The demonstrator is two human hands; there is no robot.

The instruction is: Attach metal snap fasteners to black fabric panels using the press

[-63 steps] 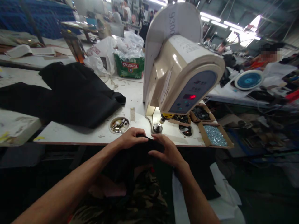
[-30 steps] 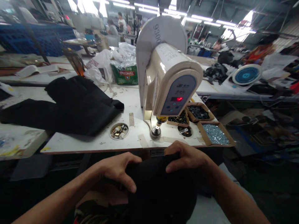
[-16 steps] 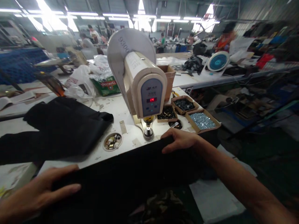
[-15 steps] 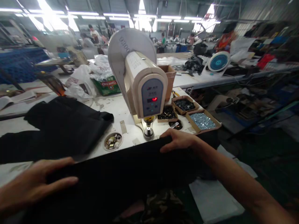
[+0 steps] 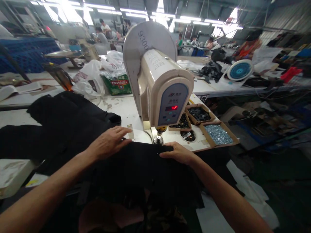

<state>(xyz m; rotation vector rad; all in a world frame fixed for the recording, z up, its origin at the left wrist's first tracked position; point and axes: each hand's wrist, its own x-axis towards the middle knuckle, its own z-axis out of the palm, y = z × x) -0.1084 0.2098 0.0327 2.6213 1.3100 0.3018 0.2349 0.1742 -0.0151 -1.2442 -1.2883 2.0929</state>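
Note:
A dark panel of black cloth stretches between my two hands, its far edge right by the round lower die of a press machine. My left hand holds the cloth's left end, thumb below and fingers reaching over the tabletop. On the right, my right hand pinches the far edge with the thumb on top and the fingers behind it. A tiny bright spot shows on the cloth near my right thumb. The machine's panel has a lit red display.
A heap of black cloth lies left. Right of the machine sit a box of silvery small parts, a box of dark pieces and a round recess with small parts. Behind are a green bag and a fan.
My left hand has moved right and forward along the cloth, closer to the die, over where a cup of small parts showed. My right hand remains near the die. The view has shifted left.

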